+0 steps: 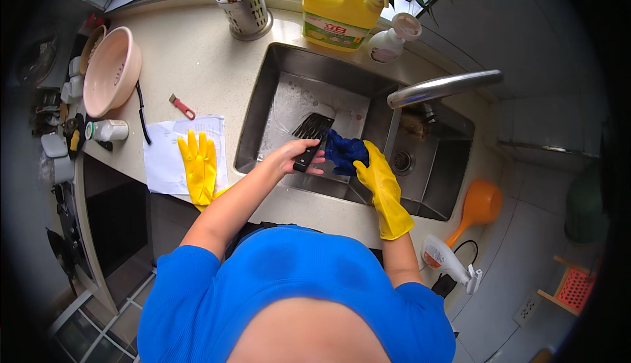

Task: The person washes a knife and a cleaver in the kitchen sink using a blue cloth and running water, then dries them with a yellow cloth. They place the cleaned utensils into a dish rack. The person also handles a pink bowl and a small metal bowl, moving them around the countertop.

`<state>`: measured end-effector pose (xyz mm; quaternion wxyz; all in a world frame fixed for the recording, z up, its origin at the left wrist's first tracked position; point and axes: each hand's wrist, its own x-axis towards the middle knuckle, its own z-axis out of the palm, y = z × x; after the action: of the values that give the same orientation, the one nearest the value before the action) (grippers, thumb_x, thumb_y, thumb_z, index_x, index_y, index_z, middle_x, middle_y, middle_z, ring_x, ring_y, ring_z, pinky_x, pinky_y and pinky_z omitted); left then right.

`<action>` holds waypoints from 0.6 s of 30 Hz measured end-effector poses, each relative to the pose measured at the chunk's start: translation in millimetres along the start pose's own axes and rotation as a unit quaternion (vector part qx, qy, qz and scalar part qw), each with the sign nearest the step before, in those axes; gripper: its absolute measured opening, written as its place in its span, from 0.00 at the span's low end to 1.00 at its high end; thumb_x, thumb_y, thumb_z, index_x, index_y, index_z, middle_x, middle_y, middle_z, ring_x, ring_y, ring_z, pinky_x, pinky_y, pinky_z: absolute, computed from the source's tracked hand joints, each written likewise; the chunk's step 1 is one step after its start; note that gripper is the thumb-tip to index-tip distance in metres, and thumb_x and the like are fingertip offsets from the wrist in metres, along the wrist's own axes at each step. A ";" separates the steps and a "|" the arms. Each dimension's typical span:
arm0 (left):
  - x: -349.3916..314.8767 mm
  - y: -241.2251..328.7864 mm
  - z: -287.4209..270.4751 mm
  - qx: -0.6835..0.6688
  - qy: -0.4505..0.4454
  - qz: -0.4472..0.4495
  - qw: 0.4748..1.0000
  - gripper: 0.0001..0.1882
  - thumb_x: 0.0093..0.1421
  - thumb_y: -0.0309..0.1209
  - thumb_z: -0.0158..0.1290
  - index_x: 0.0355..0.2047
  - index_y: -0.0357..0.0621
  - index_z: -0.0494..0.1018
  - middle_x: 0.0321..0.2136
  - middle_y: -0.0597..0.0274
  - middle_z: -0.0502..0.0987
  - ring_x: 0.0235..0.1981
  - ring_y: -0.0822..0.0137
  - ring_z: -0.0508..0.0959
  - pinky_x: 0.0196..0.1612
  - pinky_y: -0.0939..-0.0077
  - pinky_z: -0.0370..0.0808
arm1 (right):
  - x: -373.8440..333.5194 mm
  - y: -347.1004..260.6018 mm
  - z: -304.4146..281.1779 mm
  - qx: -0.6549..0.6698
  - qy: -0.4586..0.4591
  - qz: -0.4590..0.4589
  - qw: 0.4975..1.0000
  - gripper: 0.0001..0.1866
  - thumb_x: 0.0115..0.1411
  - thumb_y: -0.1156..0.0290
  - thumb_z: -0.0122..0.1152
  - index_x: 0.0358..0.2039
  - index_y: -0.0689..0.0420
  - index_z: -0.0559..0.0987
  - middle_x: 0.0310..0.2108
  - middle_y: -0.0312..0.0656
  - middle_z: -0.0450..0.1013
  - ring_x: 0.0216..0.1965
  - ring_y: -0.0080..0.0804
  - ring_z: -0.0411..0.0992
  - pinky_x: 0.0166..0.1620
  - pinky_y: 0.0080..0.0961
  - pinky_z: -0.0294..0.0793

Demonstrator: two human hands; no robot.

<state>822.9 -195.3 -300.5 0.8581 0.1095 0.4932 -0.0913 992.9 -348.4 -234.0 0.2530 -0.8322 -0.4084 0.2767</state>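
My bare left hand [293,156] is closed on the black handle of a cleaver [315,126], held over the left basin of the steel sink [253,123]. Its broad, dark blade points away from me. A yellow rubber glove covers my right hand [380,182], which grips a bunched dark blue cloth [347,152]. That cloth is right beside the cleaver; whether they touch, I cannot tell. The matching yellow glove [200,166] lies flat, off my hand, on white papers [161,159] left of the sink.
A curved faucet [447,88] reaches over the sink's divider. Behind the sink stand a yellow detergent jug [338,18], a pump bottle [388,46] and a utensil holder [244,18]. A pink basin [113,72] and a red-handled peeler [183,108] are left; an orange ladle [482,202] and spray bottle [444,258] right.
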 end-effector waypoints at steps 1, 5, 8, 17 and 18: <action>-2.2 -4.1 -1.5 0.027 -0.003 0.020 0.999 0.19 0.61 0.48 0.49 0.43 0.49 0.69 0.42 0.63 0.75 0.42 0.62 0.74 0.44 0.46 0.74 | -4.8 -1.2 1.8 -0.095 0.020 -0.011 0.995 0.23 0.54 0.62 0.62 0.49 0.58 0.73 0.43 0.50 0.74 0.45 0.45 0.73 0.49 0.31 0.70; -13.9 -25.4 13.9 0.040 -0.072 0.082 0.993 0.17 0.60 0.48 0.52 0.41 0.51 0.68 0.37 0.67 0.76 0.38 0.67 0.75 0.42 0.56 0.74 | -27.3 -18.4 16.6 0.532 -0.238 0.208 0.786 0.21 0.59 0.55 0.59 0.46 0.55 0.74 0.38 0.37 0.75 0.36 0.30 0.75 0.40 0.27 0.74; -10.1 -43.0 23.2 -0.013 -0.081 0.117 0.990 0.13 0.63 0.39 0.51 0.43 0.47 0.65 0.38 0.58 0.75 0.41 0.63 0.76 0.44 0.66 0.76 | -32.1 -42.9 54.8 0.596 -0.212 0.258 0.731 0.14 0.59 0.59 0.59 0.40 0.55 0.75 0.33 0.37 0.74 0.30 0.28 0.74 0.31 0.25 0.75; -37.3 -55.5 -16.3 0.489 0.128 0.444 0.740 0.15 0.56 0.36 0.53 0.40 0.40 0.75 0.32 0.56 0.79 0.31 0.64 0.79 0.38 0.74 0.75 | -38.1 -18.2 55.2 0.397 -0.107 0.193 0.891 0.11 0.59 0.69 0.55 0.42 0.56 0.70 0.28 0.37 0.71 0.21 0.23 0.67 0.23 0.17 0.64; -51.2 -56.5 -27.8 0.486 0.132 0.452 0.736 0.15 0.56 0.35 0.53 0.39 0.39 0.76 0.31 0.55 0.79 0.30 0.65 0.79 0.38 0.74 0.75 | -34.7 -14.6 56.5 0.346 -0.082 0.179 0.917 0.11 0.59 0.70 0.55 0.42 0.55 0.71 0.28 0.36 0.71 0.19 0.22 0.66 0.22 0.16 0.64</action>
<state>759.5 -239.2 -275.4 0.5550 0.7327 0.3822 0.0957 929.6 -357.9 -256.3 0.4374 -0.7260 -0.1505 0.5089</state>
